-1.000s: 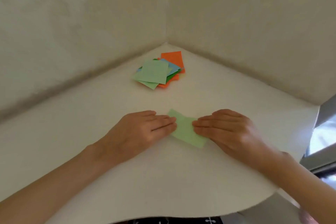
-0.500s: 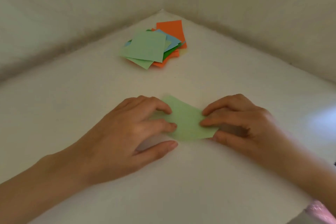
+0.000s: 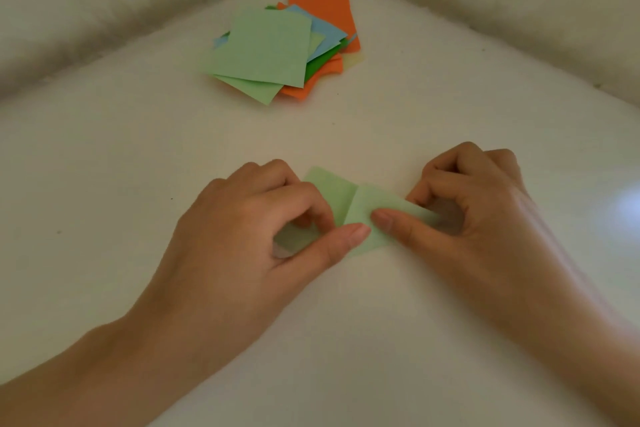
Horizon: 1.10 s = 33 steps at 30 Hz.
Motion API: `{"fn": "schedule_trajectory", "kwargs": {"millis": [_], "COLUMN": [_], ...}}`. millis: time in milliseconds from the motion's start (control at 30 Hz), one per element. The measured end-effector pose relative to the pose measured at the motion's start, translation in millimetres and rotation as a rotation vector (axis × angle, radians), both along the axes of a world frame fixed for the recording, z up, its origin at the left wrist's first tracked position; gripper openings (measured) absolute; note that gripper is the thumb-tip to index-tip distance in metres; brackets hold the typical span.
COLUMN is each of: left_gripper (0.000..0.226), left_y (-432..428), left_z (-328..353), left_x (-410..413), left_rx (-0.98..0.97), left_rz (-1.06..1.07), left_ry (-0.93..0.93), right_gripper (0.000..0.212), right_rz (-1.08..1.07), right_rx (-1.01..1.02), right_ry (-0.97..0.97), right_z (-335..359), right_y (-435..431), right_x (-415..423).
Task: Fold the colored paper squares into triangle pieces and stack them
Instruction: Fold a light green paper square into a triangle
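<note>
My left hand (image 3: 263, 239) and right hand (image 3: 485, 215) both pinch the paper (image 3: 332, 189) at centre frame; I'd line up its edges exactly before pressing the crease.

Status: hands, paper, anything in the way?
Hands: left hand and right hand both pinch the green paper. Paper creased down the middle, no triangle yet. Unfolded pile sits behind, apart; nothing blocking.

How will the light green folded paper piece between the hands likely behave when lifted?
The light green folded paper piece is probably very light and floppy: it looks thin and bends at its crease. It may spring open a little, since the left hand and right hand both pinch it. It likely slides easily on the smooth white table.
</note>
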<state>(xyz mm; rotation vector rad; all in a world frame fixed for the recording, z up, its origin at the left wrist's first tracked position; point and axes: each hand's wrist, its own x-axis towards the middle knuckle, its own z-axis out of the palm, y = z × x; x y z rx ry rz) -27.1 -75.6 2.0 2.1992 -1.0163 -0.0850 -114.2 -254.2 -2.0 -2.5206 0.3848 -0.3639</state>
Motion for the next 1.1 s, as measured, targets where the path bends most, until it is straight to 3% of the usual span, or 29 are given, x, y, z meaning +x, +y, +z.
{"fn": "schedule_trajectory", "kwargs": {"millis": [233, 333, 467, 633, 733, 833, 967, 1100], "left_gripper": [0.034, 0.033, 0.039, 0.078, 0.076, 0.049, 0.024, 0.014], "left_y": [-16, -14, -15, -17, -18, -18, -21, -23], "left_z": [-4, -5, -7, -5, 0, 5, 15, 19], "left_x": [-3, -4, -1, 2, 5, 10, 10, 7], "left_rx": [0.107, 0.111, 0.123, 0.131, 0.052, -0.120, -0.244, -0.341], "left_rz": [0.081, 0.064, 0.088, 0.046, 0.038, 0.045, -0.014, 0.022], "left_ry": [-0.150, -0.185, -0.211, -0.053, 0.111, 0.322, 0.372, 0.567], "right_gripper": [0.036, 0.041, 0.013, 0.004, 0.003, 0.010, 0.036, 0.029], "right_rz": [-0.032, -0.027, -0.008, 0.023, 0.028, 0.025, 0.021, -0.044], "right_rx": [-0.120, 0.024, 0.157, 0.073, 0.117, 0.296, 0.838, 1.035], "right_ry": [-0.034, 0.021, 0.021, -0.106, -0.181, -0.246, -0.283, -0.177], "right_z": [-3, 5, 8, 6, 10, 16, 27, 29], "right_y": [1, -6, -10, -6, -3, 1, 4, 3], "right_x": [0, -8, -20, -19, -21, -17, -9, -5]}}
